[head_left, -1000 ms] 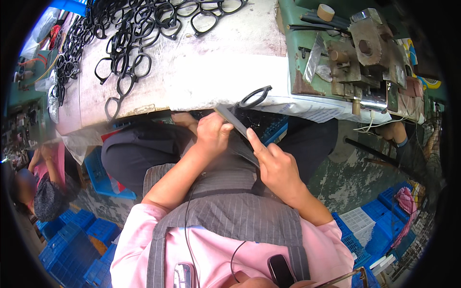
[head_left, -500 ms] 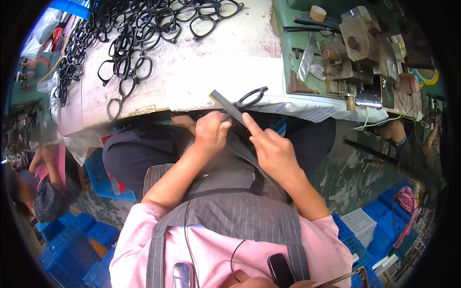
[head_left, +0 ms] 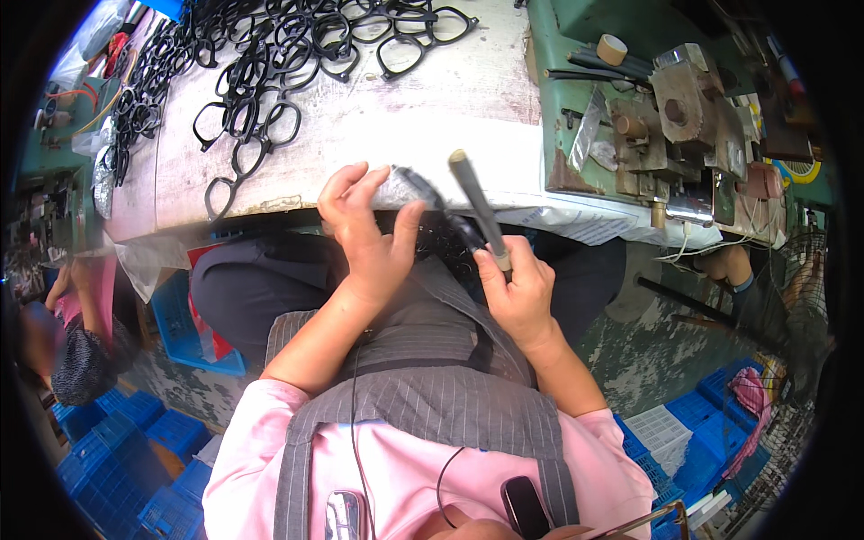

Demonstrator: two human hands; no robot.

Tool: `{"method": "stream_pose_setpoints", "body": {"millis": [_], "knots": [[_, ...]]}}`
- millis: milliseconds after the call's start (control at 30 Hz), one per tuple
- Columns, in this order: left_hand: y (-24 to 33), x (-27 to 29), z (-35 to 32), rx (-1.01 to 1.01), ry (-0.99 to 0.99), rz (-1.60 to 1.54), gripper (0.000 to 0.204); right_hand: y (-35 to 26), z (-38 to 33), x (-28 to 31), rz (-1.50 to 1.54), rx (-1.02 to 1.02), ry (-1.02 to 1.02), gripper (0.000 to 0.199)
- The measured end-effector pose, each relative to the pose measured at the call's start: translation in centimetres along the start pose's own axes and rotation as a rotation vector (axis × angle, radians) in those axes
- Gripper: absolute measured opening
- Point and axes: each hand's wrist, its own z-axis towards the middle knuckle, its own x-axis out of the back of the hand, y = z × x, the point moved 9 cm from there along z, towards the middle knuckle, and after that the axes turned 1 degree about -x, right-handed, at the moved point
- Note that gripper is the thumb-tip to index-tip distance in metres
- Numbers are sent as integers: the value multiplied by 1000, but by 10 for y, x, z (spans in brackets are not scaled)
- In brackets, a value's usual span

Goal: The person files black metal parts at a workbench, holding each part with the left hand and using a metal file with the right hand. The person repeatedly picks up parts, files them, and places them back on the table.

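My left hand (head_left: 367,236) grips a black eyeglass frame (head_left: 430,200) at the front edge of the white worktable (head_left: 423,117); the frame is blurred and partly hidden by my fingers. My right hand (head_left: 519,290) holds a flat grey file (head_left: 475,200) by its pale handle. The file's blade stands up and leans left, just right of the frame. Both hands sit close together over my lap and grey striped apron.
Several black eyeglass frames (head_left: 270,63) lie spread over the table's far left. A green bench with a metal fixture (head_left: 684,99) and a tape roll (head_left: 612,49) stands at the right. Blue crates (head_left: 108,450) cover the floor at the left, beside another person (head_left: 81,333).
The frame has moved left from the table edge into my left hand's grip. The file has swung from lying across the frame to pointing up. The head camera has moved closer.
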Motion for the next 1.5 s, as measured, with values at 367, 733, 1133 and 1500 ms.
{"method": "stream_pose_setpoints", "body": {"millis": [367, 733, 1133, 1500], "knots": [[-17, -66, -82, 999, -617, -978, 25, -11, -10, -31, 47, 194, -82, 22], [-47, -50, -72, 452, -416, -338, 21, 43, -31, 15, 80, -79, -86, 36], [-7, -41, -56, -116, -273, -106, 16, 19, -43, 9, -183, 147, -193, 59], [-13, -52, -68, -190, -275, -180, 18, 31, -14, -23, -220, 63, -307, 56]]}}
